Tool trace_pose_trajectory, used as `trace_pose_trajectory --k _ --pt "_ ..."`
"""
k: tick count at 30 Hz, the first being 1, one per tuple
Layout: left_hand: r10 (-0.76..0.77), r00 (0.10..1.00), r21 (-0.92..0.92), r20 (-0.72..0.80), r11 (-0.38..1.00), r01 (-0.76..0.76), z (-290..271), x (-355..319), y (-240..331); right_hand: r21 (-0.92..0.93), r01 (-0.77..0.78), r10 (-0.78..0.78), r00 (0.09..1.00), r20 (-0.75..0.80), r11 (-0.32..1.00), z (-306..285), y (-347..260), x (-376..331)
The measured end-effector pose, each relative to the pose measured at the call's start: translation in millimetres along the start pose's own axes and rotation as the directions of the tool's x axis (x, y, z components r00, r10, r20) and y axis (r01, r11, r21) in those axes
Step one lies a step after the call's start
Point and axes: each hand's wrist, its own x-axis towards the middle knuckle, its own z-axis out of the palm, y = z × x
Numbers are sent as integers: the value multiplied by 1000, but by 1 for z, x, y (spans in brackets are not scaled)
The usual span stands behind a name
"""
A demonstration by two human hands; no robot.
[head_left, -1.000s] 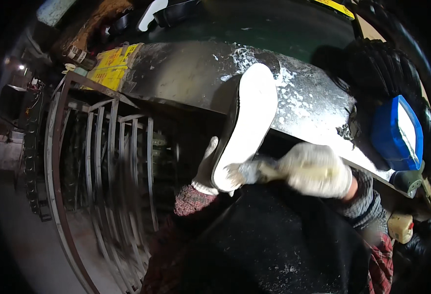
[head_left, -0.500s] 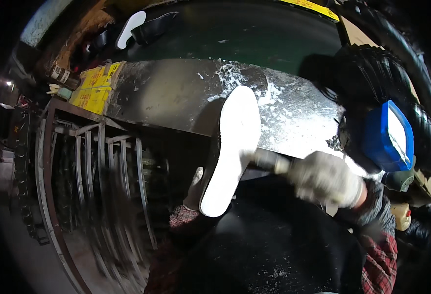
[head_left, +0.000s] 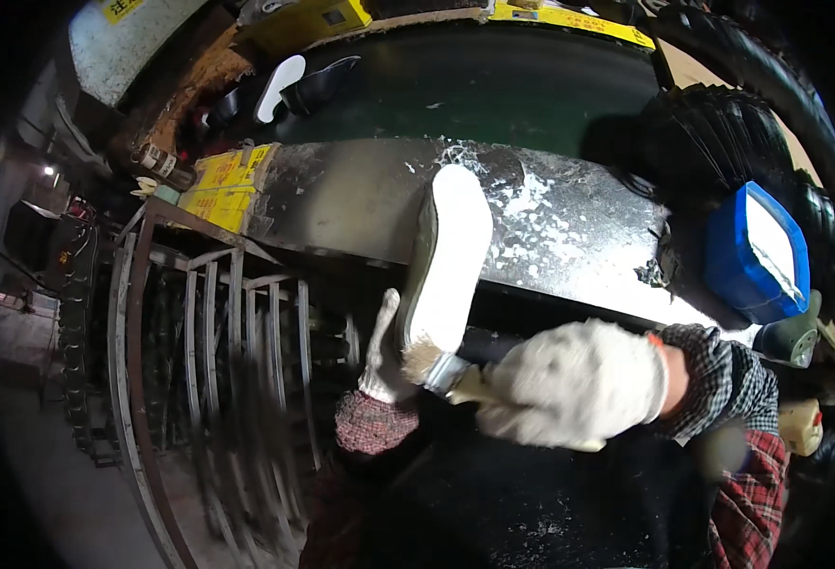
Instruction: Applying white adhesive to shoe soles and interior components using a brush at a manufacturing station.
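Two gloved hands work one shoe (head_left: 448, 256): your left hand (head_left: 381, 356) grips it from behind, sole up, over the spattered metal bench (head_left: 341, 199). Your right hand (head_left: 574, 384) is closed around a brush (head_left: 436, 365), bristles touching the white sole's heel.

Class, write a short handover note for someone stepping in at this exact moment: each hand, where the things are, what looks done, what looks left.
Left hand, in a white glove, holds a shoe from beneath, white sole turned up, over the edge of the metal bench.
Right hand, also gloved, grips a brush; its bristles touch the heel end of the sole.
A blue tub stands on the bench to the right. Two more shoes lie on the green belt beyond.
Done: cannot tell how much of the sole is coated; white spatter covers the bench.
Left: probably brushing toward the toe.
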Motion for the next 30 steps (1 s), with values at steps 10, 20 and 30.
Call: trace_pose_trajectory --k 10,20,30 --pt "323 831 322 -453 929 -185 70 102 42 54 -421 415 855 -312 906 -2 56 1" --pt "-12 983 303 182 952 -45 75 245 36 -89 -502 333 685 -647 860 -96 -1 -20" --pt "-207 970 378 -125 894 239 203 311 -150 -1 -464 331 633 -700 886 -85 -60 -91"
